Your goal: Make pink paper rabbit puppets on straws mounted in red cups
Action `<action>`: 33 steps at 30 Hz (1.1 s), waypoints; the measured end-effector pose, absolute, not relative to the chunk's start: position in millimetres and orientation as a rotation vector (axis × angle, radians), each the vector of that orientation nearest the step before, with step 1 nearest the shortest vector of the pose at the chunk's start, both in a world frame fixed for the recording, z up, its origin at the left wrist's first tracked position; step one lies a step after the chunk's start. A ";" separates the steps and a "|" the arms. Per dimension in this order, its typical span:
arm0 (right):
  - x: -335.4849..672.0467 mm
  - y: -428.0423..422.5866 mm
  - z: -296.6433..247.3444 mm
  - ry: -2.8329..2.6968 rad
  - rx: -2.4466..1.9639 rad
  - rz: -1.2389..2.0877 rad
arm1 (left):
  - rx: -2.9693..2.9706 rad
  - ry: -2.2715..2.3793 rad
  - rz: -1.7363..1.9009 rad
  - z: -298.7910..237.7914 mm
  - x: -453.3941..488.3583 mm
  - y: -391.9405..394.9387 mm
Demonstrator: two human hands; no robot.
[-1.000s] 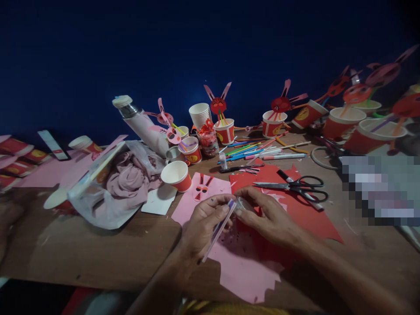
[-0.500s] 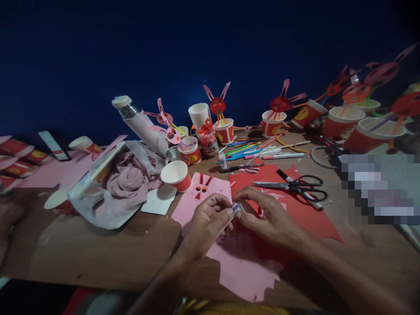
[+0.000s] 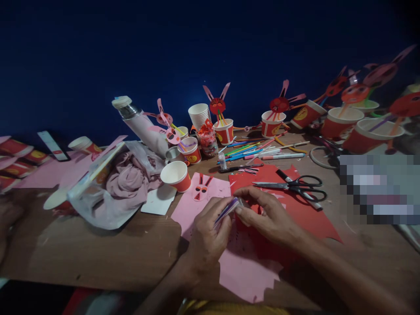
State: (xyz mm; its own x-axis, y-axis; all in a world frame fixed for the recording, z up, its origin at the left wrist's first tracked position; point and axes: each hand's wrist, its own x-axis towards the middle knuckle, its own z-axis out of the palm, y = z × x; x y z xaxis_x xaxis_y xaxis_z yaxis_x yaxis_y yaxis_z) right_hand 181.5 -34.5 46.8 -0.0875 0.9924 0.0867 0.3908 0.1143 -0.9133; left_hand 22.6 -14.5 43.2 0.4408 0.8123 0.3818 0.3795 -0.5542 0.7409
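My left hand (image 3: pixel 208 229) is closed round a thin purple and white stick (image 3: pixel 227 211) that points up to the right. My right hand (image 3: pixel 267 216) pinches something small and pale at the stick's tip; I cannot make out what it is. Both hands hover over a pink paper sheet (image 3: pixel 244 271) and a red paper sheet (image 3: pixel 295 214) on the wooden table (image 3: pixel 98 253). A small pink and red paper face (image 3: pixel 201 191) lies just beyond my left hand.
Black scissors (image 3: pixel 297 186) lie on the red paper to the right. Red paper cups (image 3: pixel 177 176) with paper bunny faces on sticks (image 3: pixel 218 105) line the back. Coloured pens (image 3: pixel 252 151), a cup stack (image 3: pixel 199 114) and a plastic bag with cloth (image 3: pixel 121 183) lie around.
My left hand has turned, so the stick that pointed down toward me now tilts up to the right. The right hand keeps its pinch at the stick's end.
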 end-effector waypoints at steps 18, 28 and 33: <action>181.2 -34.9 50.8 -1.661 -1.403 0.986 | 2.087 1.152 0.983 39.6 19.3 -9.6; 185.2 -33.6 57.5 -1.753 -1.483 1.036 | 1.794 1.162 0.863 38.2 19.5 -9.6; 186.2 -32.9 58.2 -1.786 -1.554 1.000 | 1.646 1.135 0.831 40.8 20.9 -8.3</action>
